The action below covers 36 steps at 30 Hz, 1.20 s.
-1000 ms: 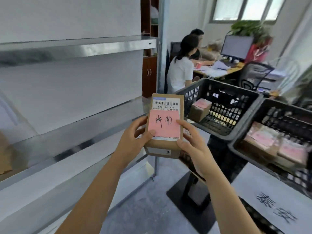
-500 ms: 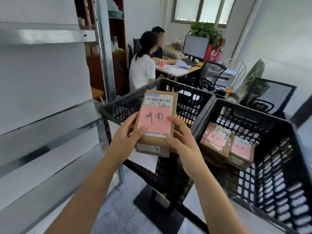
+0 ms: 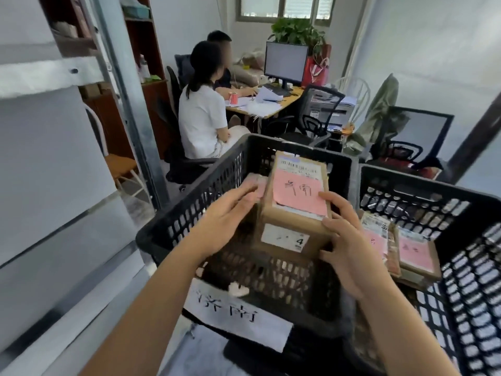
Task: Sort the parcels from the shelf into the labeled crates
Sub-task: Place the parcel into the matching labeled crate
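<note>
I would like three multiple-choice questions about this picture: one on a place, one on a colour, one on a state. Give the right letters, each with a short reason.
1. Where is the held parcel?
A) on the metal shelf
B) over the crate with the white sign
C) inside the right crate

2. What colour is the note on it?
A) green
B) pink
C) blue

3. What does the right hand do?
A) grips the parcel
B) hangs empty
C) rests on a crate rim

Answers: 1 B, that crate lies under it. 2 B, the note is plainly pink. 3 A, thumb and fingers curl round the parcel's right side.
</note>
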### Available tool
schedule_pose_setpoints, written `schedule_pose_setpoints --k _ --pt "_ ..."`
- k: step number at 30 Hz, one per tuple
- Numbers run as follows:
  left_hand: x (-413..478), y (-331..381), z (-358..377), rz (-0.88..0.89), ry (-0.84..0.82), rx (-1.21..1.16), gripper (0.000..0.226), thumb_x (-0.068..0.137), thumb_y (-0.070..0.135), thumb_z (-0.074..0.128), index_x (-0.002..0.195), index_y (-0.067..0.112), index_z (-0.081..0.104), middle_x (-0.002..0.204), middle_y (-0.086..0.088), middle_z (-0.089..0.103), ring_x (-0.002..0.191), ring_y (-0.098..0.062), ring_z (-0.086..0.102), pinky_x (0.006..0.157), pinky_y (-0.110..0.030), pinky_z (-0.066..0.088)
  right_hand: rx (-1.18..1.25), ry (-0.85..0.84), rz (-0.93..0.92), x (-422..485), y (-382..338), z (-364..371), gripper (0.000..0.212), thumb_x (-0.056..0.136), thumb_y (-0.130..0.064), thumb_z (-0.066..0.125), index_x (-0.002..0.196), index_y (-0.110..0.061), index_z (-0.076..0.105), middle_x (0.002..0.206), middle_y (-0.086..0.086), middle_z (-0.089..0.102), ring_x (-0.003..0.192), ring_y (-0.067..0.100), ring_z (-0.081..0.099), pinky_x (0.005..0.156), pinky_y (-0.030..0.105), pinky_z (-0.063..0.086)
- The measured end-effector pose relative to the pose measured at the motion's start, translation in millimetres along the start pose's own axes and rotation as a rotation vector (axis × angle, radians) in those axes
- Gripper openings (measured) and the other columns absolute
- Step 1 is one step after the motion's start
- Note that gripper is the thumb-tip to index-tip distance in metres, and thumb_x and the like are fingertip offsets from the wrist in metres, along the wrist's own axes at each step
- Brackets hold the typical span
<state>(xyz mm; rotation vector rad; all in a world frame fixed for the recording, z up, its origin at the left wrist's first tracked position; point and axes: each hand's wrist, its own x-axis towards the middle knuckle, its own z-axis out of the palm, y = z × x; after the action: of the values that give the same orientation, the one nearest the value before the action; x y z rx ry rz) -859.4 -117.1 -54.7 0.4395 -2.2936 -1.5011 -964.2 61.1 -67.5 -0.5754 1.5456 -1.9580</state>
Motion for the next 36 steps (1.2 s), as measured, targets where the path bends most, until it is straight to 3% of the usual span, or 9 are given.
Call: schedule_pose_setpoints --k 2,6,9,12,18,22,26,32,36 --pt "25.5 -9.3 -22.1 0.000 0.003 0.036 0.049 0.091 0.045 0.036 0.135 0.027 0.044 0.129 0.015 0.046 0.123 -0.002 0.042 0.109 -0.030 0.034 0.032 0.050 -0.003 16.1 -5.2 4.9 0.033 0.082 -0.015 0.051 0.104 -0.039 0.059 0.116 -0.002 0.059 0.098 0.021 0.058 0.076 0.043 0.050" --pt "70.2 -29.7 -57.1 0.041 -0.063 0.196 0.043 0.095 0.038 0.042 0.136 0.026 0.042 0.132 0.010 0.046 0.119 -0.002 0.043 0.097 -0.020 0.033 0.007 0.157 -0.024 41.6 -7.4 14.4 0.036 0.090 -0.005 0.043 0.107 -0.034 0.055 0.116 0.000 0.059 0.102 0.024 0.057 0.077 0.047 0.050" --pt "95.2 -47.8 -69.7 0.128 -0.159 0.406 0.049 0.094 0.040 0.041 0.140 0.023 0.038 0.141 0.007 0.041 0.119 0.001 0.036 0.099 -0.018 0.027 -0.074 0.219 0.012 59.2 3.5 25.5 0.039 0.092 -0.002 0.039 0.106 -0.035 0.054 0.114 0.000 0.058 0.103 0.024 0.054 0.085 0.052 0.047" --pt "112.5 -66.6 -74.5 0.202 -0.246 0.615 0.050 0.097 0.039 0.038 0.142 0.018 0.035 0.147 0.003 0.035 0.133 -0.007 0.030 0.102 -0.016 0.018 -0.119 0.264 0.082 77.1 20.9 35.0 0.037 0.092 -0.002 0.040 0.104 -0.035 0.053 0.106 -0.003 0.057 0.094 0.020 0.054 0.072 0.043 0.047" --pt "121.1 -93.2 -74.2 0.140 -0.428 0.731 0.051 0.098 0.040 0.030 0.146 0.025 0.023 0.156 0.002 0.015 0.144 -0.012 0.006 0.115 -0.036 -0.002 -0.253 0.300 0.227 120.4 80.6 55.5 0.033 0.091 -0.007 0.041 0.108 -0.035 0.048 0.118 0.007 0.052 0.095 0.024 0.057 0.057 0.031 0.047" --pt "122.1 -102.4 -81.7 0.179 -0.486 0.835 0.052 0.099 0.040 0.030 0.148 0.026 0.017 0.158 0.002 0.005 0.144 -0.012 -0.002 0.114 -0.029 -0.008 -0.453 0.286 0.274 142.9 125.2 67.4 0.032 0.088 -0.011 0.046 0.104 -0.038 0.048 0.126 0.013 0.040 0.103 0.030 0.051 0.074 0.036 0.051" --pt "119.2 -111.9 -87.8 0.226 -0.404 0.810 0.053 0.098 0.047 0.024 0.146 0.024 0.024 0.156 0.001 0.016 0.144 -0.011 0.005 0.114 -0.024 -0.003 -0.574 0.201 0.283 150.7 153.1 77.4 0.032 0.087 -0.007 0.047 0.110 -0.030 0.044 0.125 0.012 0.036 0.110 0.026 0.041 0.102 0.044 0.041" --pt "120.1 -113.6 -84.4 0.214 -0.349 0.759 0.062 0.093 0.052 0.017 0.145 0.020 0.029 0.153 0.001 0.025 0.143 -0.009 0.013 0.113 -0.021 -0.001 -0.580 0.125 0.279 156.4 178.4 87.6 0.037 0.086 -0.003 0.051 0.116 -0.023 0.043 0.132 0.012 0.035 0.117 0.023 0.038 0.099 0.031 0.036" --pt "119.2 -112.4 -83.1 0.212 -0.356 0.760 0.070 0.084 0.050 0.012 0.144 0.019 0.031 0.152 0.003 0.028 0.142 -0.009 0.016 0.113 -0.022 0.000 -0.812 -0.061 0.324 155.5 199.5 83.0 0.067 0.075 -0.041 0.064 0.133 -0.019 0.039 0.151 0.008 0.017 0.139 0.022 0.022 0.114 0.030 0.020"
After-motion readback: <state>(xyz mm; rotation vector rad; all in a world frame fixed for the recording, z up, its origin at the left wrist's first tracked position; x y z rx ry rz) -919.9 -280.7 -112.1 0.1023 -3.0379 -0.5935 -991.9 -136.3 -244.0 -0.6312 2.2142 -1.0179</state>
